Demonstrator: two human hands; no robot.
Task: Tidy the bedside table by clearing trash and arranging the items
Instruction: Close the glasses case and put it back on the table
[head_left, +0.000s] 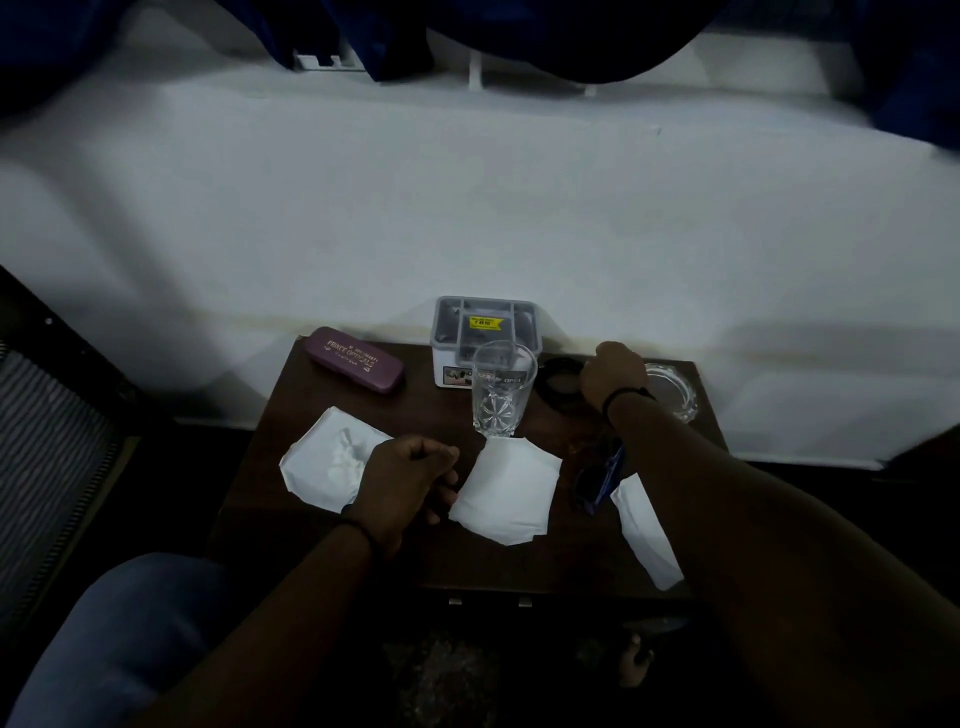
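Three white tissues lie on the dark wooden bedside table: a crumpled one at the left, one in the middle and one at the right front edge. My left hand rests between the left and middle tissues, fingers curled, touching the middle tissue's edge. My right hand is closed at the back of the table on a dark round object. An empty clear glass stands upright in the middle. Dark sunglasses lie beside my right forearm.
A maroon spectacle case lies at the back left. A grey plastic box with a yellow sticker stands against the white wall. A glass ashtray sits at the back right. My knee is at the lower left.
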